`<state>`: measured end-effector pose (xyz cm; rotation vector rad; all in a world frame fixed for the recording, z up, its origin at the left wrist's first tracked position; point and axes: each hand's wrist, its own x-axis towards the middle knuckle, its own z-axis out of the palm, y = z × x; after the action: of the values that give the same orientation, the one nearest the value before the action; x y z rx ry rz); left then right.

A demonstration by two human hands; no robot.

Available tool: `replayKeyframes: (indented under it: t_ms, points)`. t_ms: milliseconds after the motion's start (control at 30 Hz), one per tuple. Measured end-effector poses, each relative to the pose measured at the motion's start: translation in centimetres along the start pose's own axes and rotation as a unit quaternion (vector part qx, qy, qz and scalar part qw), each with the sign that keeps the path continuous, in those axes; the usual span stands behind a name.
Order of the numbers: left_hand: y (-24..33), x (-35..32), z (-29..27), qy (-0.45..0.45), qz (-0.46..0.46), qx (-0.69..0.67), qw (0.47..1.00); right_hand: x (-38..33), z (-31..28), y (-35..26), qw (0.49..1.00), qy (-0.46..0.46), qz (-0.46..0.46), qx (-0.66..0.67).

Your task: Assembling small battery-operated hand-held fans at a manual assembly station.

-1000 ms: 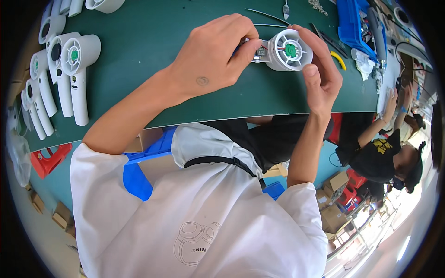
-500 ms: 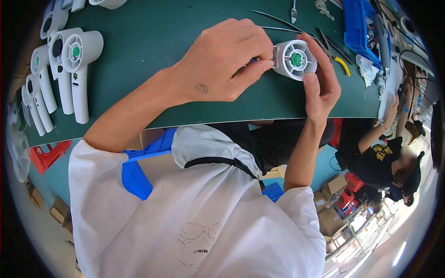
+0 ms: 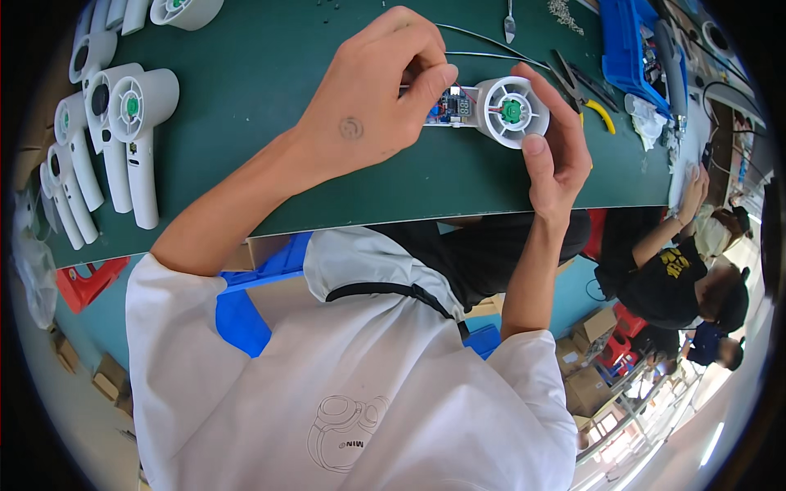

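A white handheld fan (image 3: 483, 114) lies sideways above the table, its round head to the right with a green hub behind spokes. The handle is uncovered, so a circuit board (image 3: 452, 106) with a small display shows in it. My right hand (image 3: 561, 151) grips the round head, thumb at the near rim and fingers round the far side. Over the handle, my left hand (image 3: 368, 94) is closed with thumb and forefinger pinched. A thin reddish wire shows by those fingertips; what they pinch is hidden. The handle's left end is behind this hand.
Several white fans (image 3: 139, 123) lie at the left. Beyond my right hand are yellow-handled pliers (image 3: 602, 114), a blue bin (image 3: 630, 49) and crumpled white plastic (image 3: 647, 123). A metal spatula-like tool (image 3: 510, 26) lies at the back. People (image 3: 679, 270) work at the right.
My left hand has moved left and away from me, off the fan's neck, uncovering the circuit board. The fan head has shifted slightly left, with my right hand still round it.
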<state>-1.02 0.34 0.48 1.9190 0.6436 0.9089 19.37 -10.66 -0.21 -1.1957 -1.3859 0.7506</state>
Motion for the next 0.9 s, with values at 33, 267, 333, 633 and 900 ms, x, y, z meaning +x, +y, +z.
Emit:
replayKeyframes:
  t_ms: [33, 267, 333, 633, 900]
  points:
    - [0.4, 0.3, -0.1, 0.006, -0.035, 0.001, 0.999, -0.1, -0.1, 0.0, 1.0, -0.002, -0.001, 0.002]
    - [0.0, 0.5, -0.2, 0.01, -0.066, -0.039, 0.997, 0.0, 0.0, 0.0, 1.0, -0.006, 0.008, 0.022]
    - [-0.4, 0.6, -1.0, 0.003, 0.082, -0.003, 0.997, 0.0, 0.1, 0.1, 1.0, -0.007, 0.001, 0.017]
    - [-0.2, 0.7, -1.5, -0.147, 0.271, 0.045, 0.95, -0.1, 0.2, 0.0, 1.0, 0.009, 0.021, 0.009]
    - [-0.6, 0.6, -0.7, -0.109, 0.217, -0.003, 0.97, 0.4, -0.3, -1.0, 0.999, 0.007, 0.041, 0.033]
